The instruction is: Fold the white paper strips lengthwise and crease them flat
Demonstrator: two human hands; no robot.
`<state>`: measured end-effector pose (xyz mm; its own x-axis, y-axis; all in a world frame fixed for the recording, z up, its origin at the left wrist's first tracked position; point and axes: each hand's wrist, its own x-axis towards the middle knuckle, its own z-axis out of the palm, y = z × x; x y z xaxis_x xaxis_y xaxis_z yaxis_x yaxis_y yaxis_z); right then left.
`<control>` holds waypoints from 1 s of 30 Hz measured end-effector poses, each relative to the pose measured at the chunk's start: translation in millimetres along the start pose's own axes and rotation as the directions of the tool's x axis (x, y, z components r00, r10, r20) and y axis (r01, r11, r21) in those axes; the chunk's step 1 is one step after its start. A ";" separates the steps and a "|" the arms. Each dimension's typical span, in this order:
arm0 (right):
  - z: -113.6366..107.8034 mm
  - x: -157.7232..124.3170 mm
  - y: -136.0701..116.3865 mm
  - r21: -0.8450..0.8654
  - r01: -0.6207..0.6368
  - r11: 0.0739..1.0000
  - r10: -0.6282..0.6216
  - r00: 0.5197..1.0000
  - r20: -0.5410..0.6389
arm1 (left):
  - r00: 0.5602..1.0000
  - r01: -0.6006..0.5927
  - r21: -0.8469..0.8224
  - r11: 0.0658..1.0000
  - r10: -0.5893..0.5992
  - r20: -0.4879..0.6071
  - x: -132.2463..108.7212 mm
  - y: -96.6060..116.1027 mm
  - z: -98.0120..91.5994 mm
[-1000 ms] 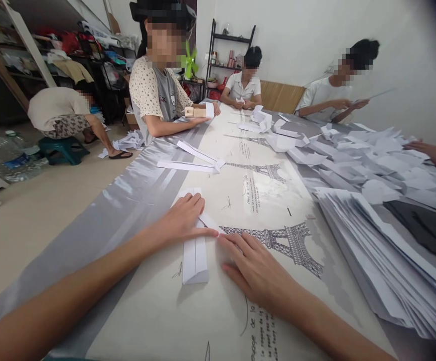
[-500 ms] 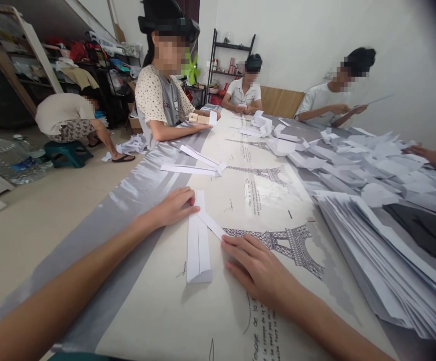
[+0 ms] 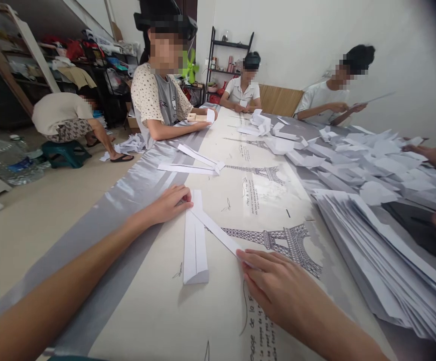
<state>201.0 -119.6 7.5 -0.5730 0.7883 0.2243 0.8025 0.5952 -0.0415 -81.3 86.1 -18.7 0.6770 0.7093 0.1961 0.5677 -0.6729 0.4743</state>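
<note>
A folded white paper (image 3: 195, 240) lies on the table in front of me, a long narrow shape with one wing strip running out to the right. My left hand (image 3: 170, 203) presses flat on its far upper left end. My right hand (image 3: 274, 286) lies flat with its fingertips on the near end of the diagonal wing strip (image 3: 218, 233). Neither hand lifts the paper off the Eiffel Tower tablecloth (image 3: 263, 200).
A thick stack of white sheets (image 3: 376, 250) fills the right side, with loose crumpled papers (image 3: 353, 155) beyond. Another folded paper (image 3: 191, 163) lies farther up. Several other people sit around the table; one at left (image 3: 161, 95) holds a wooden block.
My right hand slid down and right along the wing strip, flattening it outward. My left hand drew back to the paper's far upper end, uncovering the folded body.
</note>
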 end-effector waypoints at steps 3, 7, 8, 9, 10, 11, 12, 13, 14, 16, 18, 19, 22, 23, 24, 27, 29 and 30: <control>1.6 -8.6 -1.9 -0.056 0.050 0.997 -0.051 0.998 -0.026 | 1.000 0.001 0.000 1.000 -0.001 -0.009 0.3 -5.6 -2.9; 2.6 -20.8 -2.7 -0.129 0.043 0.991 -0.048 0.998 -0.030 | 1.000 -0.012 -0.006 1.000 0.012 -0.024 1.0 -12.7 -3.6; 2.9 -22.5 -2.9 -0.146 0.047 0.988 -0.051 0.998 -0.026 | 1.000 -0.012 -0.008 1.000 0.012 -0.023 1.3 -13.6 -3.4; 3.2 -23.5 -3.2 -0.157 0.054 0.986 -0.057 0.998 -0.019 | 1.000 -0.011 -0.008 1.000 0.011 -0.022 1.5 -14.1 -3.4; 3.5 -23.6 -3.3 -0.158 0.060 0.986 -0.062 0.998 -0.011 | 1.000 -0.011 -0.007 1.000 0.011 -0.019 1.9 -14.3 -3.6; 3.6 -23.1 -3.3 -0.147 0.058 0.987 -0.059 0.998 -0.004 | 1.000 -0.012 -0.005 1.000 0.012 -0.014 2.2 -14.4 -3.9; 3.4 -22.0 -2.8 -0.126 0.044 0.991 -0.044 0.999 0.001 | 1.000 -0.017 -0.002 1.000 0.017 -0.007 2.6 -14.5 -4.5; 2.6 -20.8 -2.0 -0.095 0.021 0.995 -0.021 1.000 0.007 | 1.000 -0.024 0.000 1.000 0.024 0.005 3.0 -14.7 -5.2; 1.3 -19.5 -0.9 -0.059 -0.004 0.998 0.005 1.000 0.016 | 0.999 -0.031 0.000 1.000 0.031 0.019 3.4 -15.0 -6.0; -3.4 -17.5 2.2 0.019 -0.047 0.999 0.046 0.998 0.050 | 0.999 -0.038 -0.004 0.999 0.038 0.039 4.1 -16.0 -7.5; -10.0 -17.2 5.5 0.092 -0.088 0.992 0.078 0.991 0.105 | 0.999 -0.034 -0.014 0.999 0.034 0.042 4.3 -16.7 -8.3; -13.5 -17.6 7.0 0.123 -0.112 0.986 0.096 0.986 0.134 | 0.999 -0.031 -0.019 0.999 0.031 0.036 4.3 -16.8 -8.4; -21.6 -20.5 11.0 0.184 -0.172 0.968 0.132 0.969 0.210 | 0.999 -0.031 -0.030 0.999 0.031 0.017 4.1 -16.3 -8.2; -23.2 -21.6 12.4 0.198 -0.182 0.963 0.136 0.965 0.223 | 0.999 -0.031 -0.031 0.999 0.032 0.012 4.1 -16.0 -8.0; -24.3 -22.4 13.8 0.212 -0.190 0.959 0.140 0.963 0.231 | 0.999 -0.030 -0.031 0.999 0.031 0.009 4.2 -15.8 -7.7; -24.8 -20.9 17.2 0.251 -0.215 0.944 0.161 0.962 0.220 | 1.000 -0.025 -0.031 0.999 0.025 0.005 4.7 -16.2 -7.1; -23.0 -15.1 17.4 0.258 -0.258 0.931 0.206 0.955 0.214 | 1.000 -0.026 -0.036 0.999 0.026 -0.002 4.7 -17.1 -6.6; -21.2 -10.9 16.7 0.250 -0.291 0.923 0.240 0.947 0.214 | 1.000 -0.028 -0.039 0.999 0.028 -0.006 4.5 -17.7 -6.3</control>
<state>224.1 -121.6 25.0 -0.3853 0.9228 -0.0062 0.8661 0.3594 -0.3474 -91.2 102.5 -20.8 0.6895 0.6918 0.2144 0.5298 -0.6836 0.5020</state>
